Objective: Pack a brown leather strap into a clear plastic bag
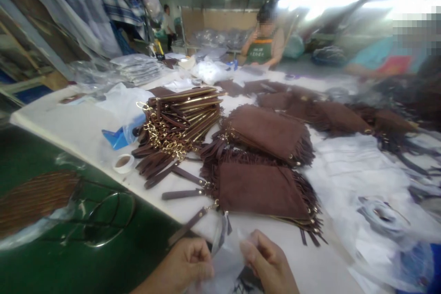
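At the bottom of the view, my left hand (193, 262) has its fingers closed in a pinch. My right hand (267, 259) is closed the same way, a short gap to its left. Between them stretches a thin translucent plastic bag (225, 264), gripped at both sides; something dark with pale marks shows low in it. Just beyond my hands lies a stack of brown fringed pouches (263, 190), their wrist straps hanging off the left side. Another stack of fringed pouches (267, 131) lies behind it.
Zippered brown pouches (186, 119) with gold clasps are piled left of the stacks. A tape roll (123, 163) lies near the table's left edge. White plastic sheets (358, 165) and a spool (382, 213) lie right. A stool (41, 197) stands left; a person (263, 48) sits across.
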`<state>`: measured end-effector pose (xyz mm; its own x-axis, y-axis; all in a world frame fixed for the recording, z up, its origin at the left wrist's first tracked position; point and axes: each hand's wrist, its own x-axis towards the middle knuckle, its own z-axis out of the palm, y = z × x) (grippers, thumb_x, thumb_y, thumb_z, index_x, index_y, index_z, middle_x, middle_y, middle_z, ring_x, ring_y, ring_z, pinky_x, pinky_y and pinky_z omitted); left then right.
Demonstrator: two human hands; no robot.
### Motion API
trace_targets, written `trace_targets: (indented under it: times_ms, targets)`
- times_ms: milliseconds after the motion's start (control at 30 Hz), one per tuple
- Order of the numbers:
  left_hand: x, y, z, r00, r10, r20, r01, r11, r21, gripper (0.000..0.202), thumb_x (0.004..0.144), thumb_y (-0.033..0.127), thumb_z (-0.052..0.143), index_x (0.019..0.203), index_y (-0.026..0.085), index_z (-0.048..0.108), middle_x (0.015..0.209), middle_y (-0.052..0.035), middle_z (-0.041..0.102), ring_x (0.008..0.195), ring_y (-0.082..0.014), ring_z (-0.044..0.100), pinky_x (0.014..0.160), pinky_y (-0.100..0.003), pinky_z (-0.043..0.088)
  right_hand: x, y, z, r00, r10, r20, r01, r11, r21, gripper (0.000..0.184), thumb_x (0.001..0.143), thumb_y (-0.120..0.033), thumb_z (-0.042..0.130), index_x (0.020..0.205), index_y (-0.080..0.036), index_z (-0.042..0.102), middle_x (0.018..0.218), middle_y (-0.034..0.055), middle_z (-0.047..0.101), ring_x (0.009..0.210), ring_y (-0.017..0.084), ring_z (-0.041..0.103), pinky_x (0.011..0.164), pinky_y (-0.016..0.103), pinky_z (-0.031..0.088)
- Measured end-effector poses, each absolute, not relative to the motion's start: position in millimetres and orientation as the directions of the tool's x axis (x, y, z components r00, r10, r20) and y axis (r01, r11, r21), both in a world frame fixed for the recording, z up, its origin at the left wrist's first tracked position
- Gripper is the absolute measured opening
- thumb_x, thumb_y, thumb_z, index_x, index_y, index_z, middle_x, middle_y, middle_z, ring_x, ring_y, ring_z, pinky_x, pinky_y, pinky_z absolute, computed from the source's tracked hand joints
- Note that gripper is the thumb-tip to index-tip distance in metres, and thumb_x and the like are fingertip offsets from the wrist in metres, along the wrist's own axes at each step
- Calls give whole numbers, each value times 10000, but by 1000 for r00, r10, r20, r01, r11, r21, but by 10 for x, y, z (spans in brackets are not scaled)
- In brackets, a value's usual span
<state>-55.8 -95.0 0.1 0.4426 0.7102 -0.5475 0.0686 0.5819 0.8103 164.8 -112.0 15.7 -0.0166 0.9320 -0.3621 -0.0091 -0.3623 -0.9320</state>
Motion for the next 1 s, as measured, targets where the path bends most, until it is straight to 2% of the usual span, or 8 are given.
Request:
trace_targets:
  times_ms: [133, 233, 333, 400, 500, 667, 833, 1000]
  targets:
    - [-744, -968, 260, 359, 856, -373, 394, 224, 892, 286, 804, 394, 630, 650, 163, 560, 597, 25, 517, 585, -134, 478, 558, -242, 311, 1515, -1079, 134, -54, 919, -391, 11, -391, -920, 432, 802, -610, 571, 735, -184, 591, 487, -66, 420, 476, 94, 337, 483, 230, 225]
    - [-899, -966, 418, 431, 871, -235, 588, -73, 806, 242, 896, 315, 513, 711, 174, 582, 705, 0, 584, 696, -159, 530, 645, -259, 325, 1409, -1050, 101, -83, 907, -413, -28, -416, -909, 423, 785, -593, 609, 791, -170, 624, 486, -74, 405, 466, 84, 318, 477, 225, 213]
    - [-1081, -963, 514, 469, 857, -213, 667, -186, 722, 272, 947, 321, 415, 771, 186, 572, 763, -16, 607, 733, -174, 537, 685, -275, 328, 1290, -1021, 65, -127, 913, -387, -59, -396, -916, 407, 767, -570, 648, 691, -179, 567, 497, -77, 393, 471, 78, 308, 474, 217, 222]
    - [-1194, -956, 571, 415, 880, -233, 671, -122, 732, 312, 967, 344, 381, 762, 191, 561, 748, -6, 590, 725, -167, 532, 681, -268, 336, 1197, -1005, 59, -150, 920, -361, -59, -373, -926, 409, 766, -557, 657, 655, -186, 528, 515, -69, 415, 491, 83, 336, 486, 214, 254]
    - [-1303, -961, 619, 274, 895, -353, 499, 181, 847, 325, 942, 436, 439, 777, 184, 562, 656, 27, 526, 603, -135, 496, 573, -236, 339, 1048, -990, 78, -152, 932, -330, -58, -341, -938, 397, 785, -543, 639, 646, -192, 517, 538, -57, 448, 509, 94, 362, 495, 217, 280]
    - [-1343, -1079, 478, 348, 804, -482, 80, 487, 870, 488, 685, 525, 766, 933, 137, 605, 811, -31, 643, 679, -149, 552, 588, -219, 384, 896, -976, 85, -142, 939, -315, -19, -320, -947, 397, 809, -534, 605, 621, -198, 508, 519, -61, 436, 506, 101, 351, 501, 225, 280]
    - [-1430, -1218, 179, 270, 791, -549, 111, 541, 834, 465, 616, 542, 804, 689, 123, 613, 596, -2, 597, 517, -108, 481, 481, -194, 318, 868, -979, -10, -111, 950, -293, 47, -289, -956, 414, 814, -546, 586, 610, -203, 474, 533, -55, 461, 538, 111, 398, 530, 224, 306]
    - [-1549, -1231, 73, 243, 773, -586, 162, 563, 810, 506, 625, 609, 757, 665, 131, 597, 565, -10, 587, 453, -115, 494, 414, -191, 332, 798, -1032, -105, -126, 933, -336, 71, -330, -941, 405, 823, -543, 569, 622, -206, 468, 543, -60, 455, 522, 111, 428, 514, 219, 337]
